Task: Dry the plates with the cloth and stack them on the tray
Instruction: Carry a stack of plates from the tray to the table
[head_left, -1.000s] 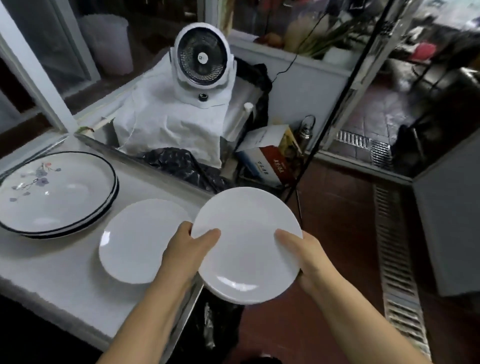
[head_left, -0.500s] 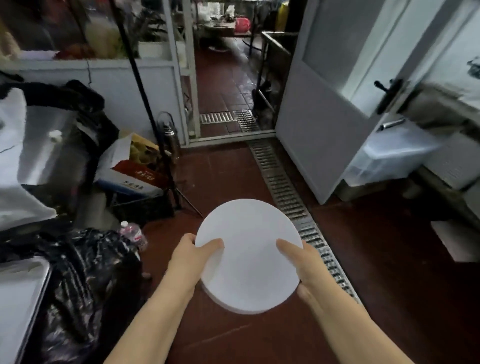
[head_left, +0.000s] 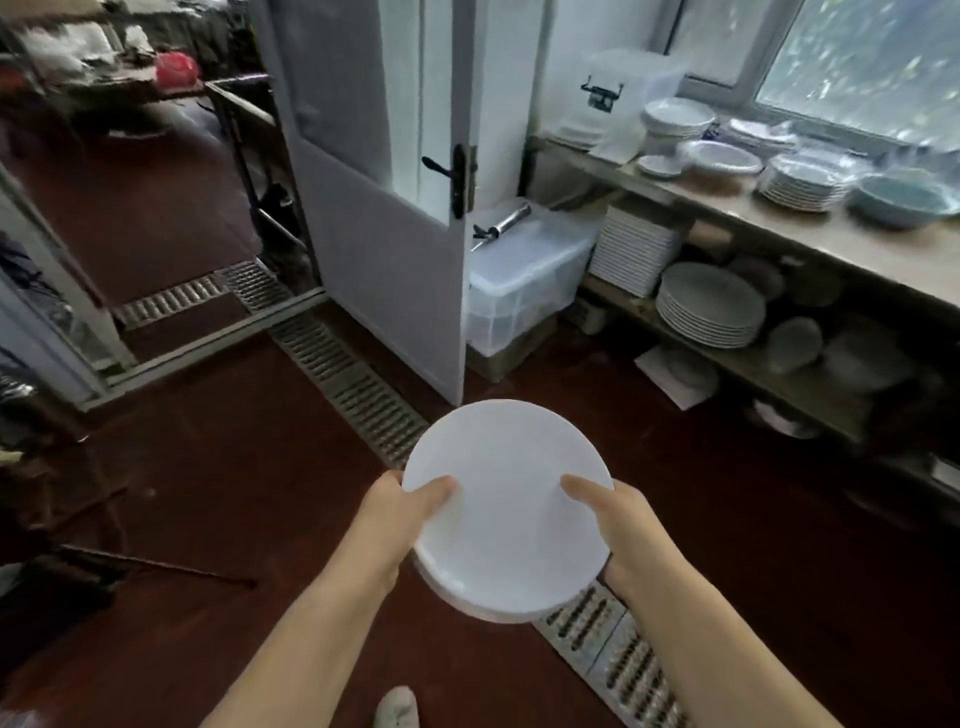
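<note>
I hold a small stack of plain white plates (head_left: 506, 506) level in front of me, above the dark red floor. My left hand (head_left: 402, 512) grips the stack's left rim with the thumb on top. My right hand (head_left: 618, 525) grips the right rim the same way. A second rim shows under the top plate at the near edge. No cloth and no tray are in view.
A white door (head_left: 384, 218) stands ajar ahead, with a clear plastic bin (head_left: 524, 280) behind it. A floor drain grate (head_left: 358, 384) runs diagonally under the plates. At right, a counter (head_left: 810, 234) and a lower shelf carry several stacks of dishes (head_left: 709, 306).
I have turned right, away from the table with the other plates. The plates stay held in both hands. The door, counter and dish shelves have come into view.
</note>
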